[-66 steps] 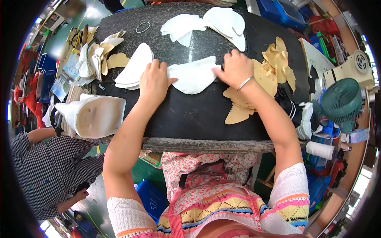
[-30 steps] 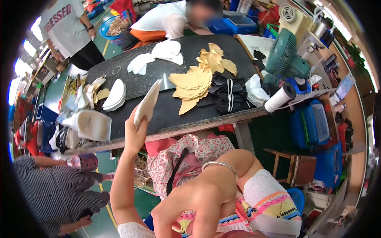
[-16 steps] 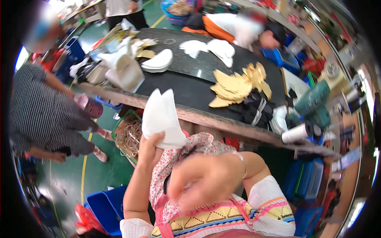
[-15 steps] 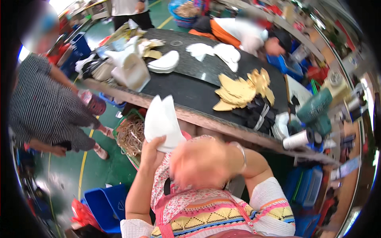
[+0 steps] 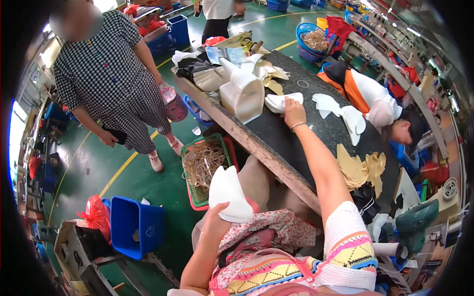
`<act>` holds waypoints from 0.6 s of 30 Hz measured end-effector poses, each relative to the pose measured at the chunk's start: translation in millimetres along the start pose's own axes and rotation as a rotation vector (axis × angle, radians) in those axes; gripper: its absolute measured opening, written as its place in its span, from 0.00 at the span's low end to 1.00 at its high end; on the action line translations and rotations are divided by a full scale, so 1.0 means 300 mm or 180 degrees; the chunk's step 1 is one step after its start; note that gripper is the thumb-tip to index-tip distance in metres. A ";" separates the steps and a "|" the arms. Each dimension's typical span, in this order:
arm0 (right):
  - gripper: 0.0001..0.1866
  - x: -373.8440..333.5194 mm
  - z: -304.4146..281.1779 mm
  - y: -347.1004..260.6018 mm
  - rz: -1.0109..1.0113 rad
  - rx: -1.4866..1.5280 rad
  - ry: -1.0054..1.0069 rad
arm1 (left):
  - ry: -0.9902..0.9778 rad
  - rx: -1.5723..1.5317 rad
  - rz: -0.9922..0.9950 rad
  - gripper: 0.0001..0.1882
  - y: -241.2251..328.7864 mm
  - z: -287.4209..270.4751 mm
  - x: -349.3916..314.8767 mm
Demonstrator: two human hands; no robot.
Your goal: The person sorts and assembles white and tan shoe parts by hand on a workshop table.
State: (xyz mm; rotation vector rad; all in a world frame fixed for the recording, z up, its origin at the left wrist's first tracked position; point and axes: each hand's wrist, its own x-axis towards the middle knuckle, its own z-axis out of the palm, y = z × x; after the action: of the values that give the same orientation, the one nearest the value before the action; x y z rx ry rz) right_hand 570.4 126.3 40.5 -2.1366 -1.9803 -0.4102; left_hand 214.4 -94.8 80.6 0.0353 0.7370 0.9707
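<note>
My left hand (image 5: 217, 223) is closed on the lower edge of some thin white cut pieces (image 5: 228, 195), pointed at the top and held over my lap. My right arm stretches across the dark table. At its far end, my right hand (image 5: 295, 113) closes on the right end of a stack of white curved pieces (image 5: 275, 103) lying flat there; its fingertips are partly hidden. Farther right on the table lie more white pieces (image 5: 352, 118) with rounded lobes. Tan cut pieces (image 5: 351, 165) lie in a pile beyond my right forearm.
A cut-open white plastic jug (image 5: 245, 101) stands left of the stack, among scraps. Below the table edge (image 5: 276, 163) sits a green basket (image 5: 197, 201) of tangled strips. A blue bin (image 5: 131, 227) stands on the floor. One person (image 5: 108, 74) stands left; another (image 5: 377, 93) bends at right.
My right hand, blurred in front of my chest before, has reached out to the white stack on the table. My left hand still holds its white pieces. The view has shifted and turned.
</note>
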 end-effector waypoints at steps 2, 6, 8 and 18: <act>0.28 0.022 -0.005 0.014 -0.0153 0.0249 0.0221 | 0.0012 0.0098 0.0005 0.27 0.023 0.014 0.009; 0.13 0.027 -0.076 0.093 -0.0246 0.0522 0.0263 | -0.0242 0.0578 -0.0075 0.26 0.069 0.069 0.078; 0.12 -0.012 -0.134 0.097 0.0102 0.0821 0.0414 | -0.0306 0.0780 -0.0220 0.26 0.088 0.094 0.107; 0.14 -0.462 -0.489 0.148 0.2472 0.3667 0.1234 | -0.0893 0.1887 -0.0309 0.25 0.092 0.200 0.207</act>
State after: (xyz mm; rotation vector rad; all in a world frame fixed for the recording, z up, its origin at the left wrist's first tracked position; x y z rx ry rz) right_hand 595.9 -56.0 134.1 -1.6154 -0.6924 0.3586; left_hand 250.3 -14.2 101.3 0.6354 0.7351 0.6109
